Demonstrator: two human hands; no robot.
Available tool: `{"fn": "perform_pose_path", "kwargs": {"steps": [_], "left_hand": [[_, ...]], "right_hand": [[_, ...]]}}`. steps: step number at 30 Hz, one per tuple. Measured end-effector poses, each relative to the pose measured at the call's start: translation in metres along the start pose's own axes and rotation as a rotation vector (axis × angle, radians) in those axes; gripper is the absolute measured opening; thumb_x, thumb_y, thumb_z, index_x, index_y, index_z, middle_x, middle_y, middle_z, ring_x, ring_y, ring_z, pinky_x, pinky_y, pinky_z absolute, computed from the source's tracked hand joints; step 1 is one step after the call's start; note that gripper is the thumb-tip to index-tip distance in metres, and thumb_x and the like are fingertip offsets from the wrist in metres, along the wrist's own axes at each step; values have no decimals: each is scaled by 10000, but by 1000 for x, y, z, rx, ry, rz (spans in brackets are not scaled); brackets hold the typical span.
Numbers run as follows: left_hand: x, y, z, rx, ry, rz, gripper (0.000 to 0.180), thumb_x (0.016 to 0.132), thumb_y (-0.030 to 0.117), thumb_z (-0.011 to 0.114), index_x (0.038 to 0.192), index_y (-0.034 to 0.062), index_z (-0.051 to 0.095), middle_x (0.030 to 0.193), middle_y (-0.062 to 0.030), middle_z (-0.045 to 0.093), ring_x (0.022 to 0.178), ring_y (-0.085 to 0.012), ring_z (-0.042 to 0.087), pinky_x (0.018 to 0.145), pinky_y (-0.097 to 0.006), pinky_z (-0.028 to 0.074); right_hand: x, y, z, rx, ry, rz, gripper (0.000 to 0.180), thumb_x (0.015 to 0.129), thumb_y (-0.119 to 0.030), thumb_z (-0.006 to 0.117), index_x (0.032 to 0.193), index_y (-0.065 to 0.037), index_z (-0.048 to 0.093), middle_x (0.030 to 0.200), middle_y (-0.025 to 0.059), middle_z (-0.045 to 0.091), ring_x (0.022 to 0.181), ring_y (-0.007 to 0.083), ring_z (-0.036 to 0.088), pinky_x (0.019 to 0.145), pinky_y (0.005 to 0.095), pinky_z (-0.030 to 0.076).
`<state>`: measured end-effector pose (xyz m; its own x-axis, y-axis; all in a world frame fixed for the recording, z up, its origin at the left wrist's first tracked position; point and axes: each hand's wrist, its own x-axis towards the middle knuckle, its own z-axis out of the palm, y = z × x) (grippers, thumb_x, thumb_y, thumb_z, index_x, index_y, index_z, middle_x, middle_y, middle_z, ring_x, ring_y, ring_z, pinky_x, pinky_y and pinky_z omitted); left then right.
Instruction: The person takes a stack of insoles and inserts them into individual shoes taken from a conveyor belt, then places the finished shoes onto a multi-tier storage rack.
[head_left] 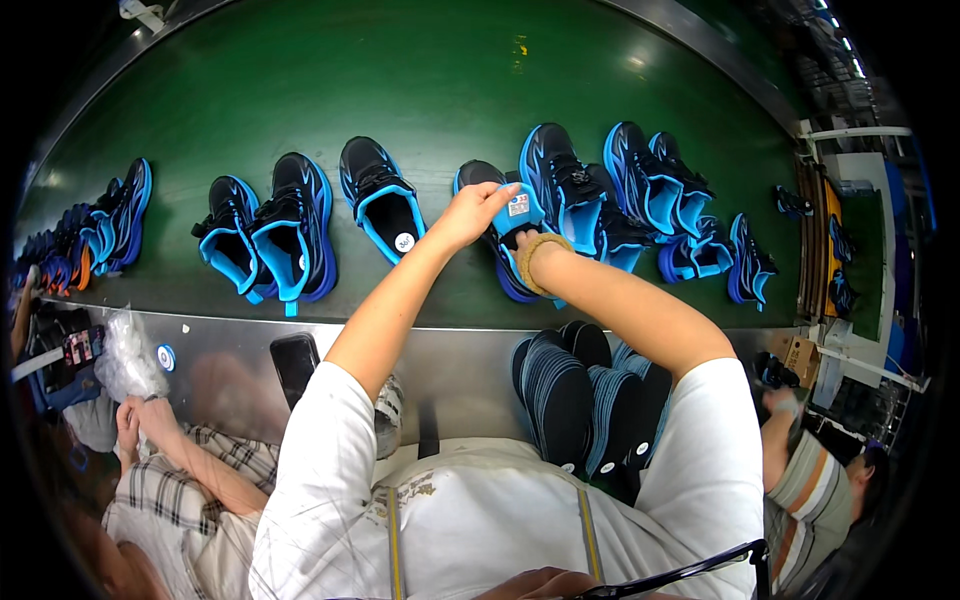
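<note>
A black sneaker with bright blue lining (474,176) stands on the green belt in front of me. My left hand (475,214) pinches its blue tongue (518,207), which is pulled up so a small white label shows. My right hand (531,250) reaches into the shoe's opening; its fingers are mostly hidden inside. A yellowish band circles the right wrist. Just right of my hands stands a matching sneaker (548,160). To the left, another sneaker (372,170) shows a black insole with a round white sticker.
More sneakers (300,200) stand along the green belt (420,80) on both sides. Stacks of black insoles (558,405) lie on the metal ledge (450,350) near my right arm. A phone (294,366) and a plastic bag (130,355) are left. People sit on both sides.
</note>
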<state>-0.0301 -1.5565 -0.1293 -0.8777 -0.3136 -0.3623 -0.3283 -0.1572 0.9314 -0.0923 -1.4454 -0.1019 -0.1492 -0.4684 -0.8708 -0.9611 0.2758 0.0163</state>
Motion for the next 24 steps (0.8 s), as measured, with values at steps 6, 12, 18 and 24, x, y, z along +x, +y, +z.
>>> {"fn": "perform_pose_path", "kwargs": {"steps": [6, 12, 18, 24], "left_hand": [[-3, 7, 8, 748, 444, 505, 315, 726, 264, 583, 919, 33, 491, 696, -105, 520, 629, -224, 523, 560, -310, 396], [-15, 13, 6, 1026, 145, 751, 284, 643, 181, 643, 781, 65, 423, 740, -102, 461, 638, -266, 512, 557, -350, 394], [-13, 11, 9, 1095, 135, 701, 271, 669, 187, 620, 798, 57, 421, 728, -102, 473, 636, -272, 534, 546, -364, 423], [-57, 19, 18, 1403, 74, 819, 139, 644, 146, 501, 747, 76, 440, 678, -53, 459, 573, -189, 505, 514, -293, 395]], "right_hand": [[3, 13, 5, -304, 155, -277, 265, 753, -140, 470, 975, -37, 570, 936, 85, 587, 966, 225, 508, 958, 350, 238], [-50, 4, -9, 72, -169, -204, 593, 785, -412, 213, 955, 41, 556, 822, 172, 594, 948, 221, 515, 1016, 380, 51], [-57, 6, 46, 220, 704, -182, 325, 753, -263, 467, 872, 22, 569, 1031, 210, 500, 1075, 293, 408, 993, 438, 121], [-86, -20, 119, 706, 864, -48, 250, 721, -131, 579, 948, -26, 575, 1158, 291, 372, 1111, 419, 331, 953, 472, 221]]}}
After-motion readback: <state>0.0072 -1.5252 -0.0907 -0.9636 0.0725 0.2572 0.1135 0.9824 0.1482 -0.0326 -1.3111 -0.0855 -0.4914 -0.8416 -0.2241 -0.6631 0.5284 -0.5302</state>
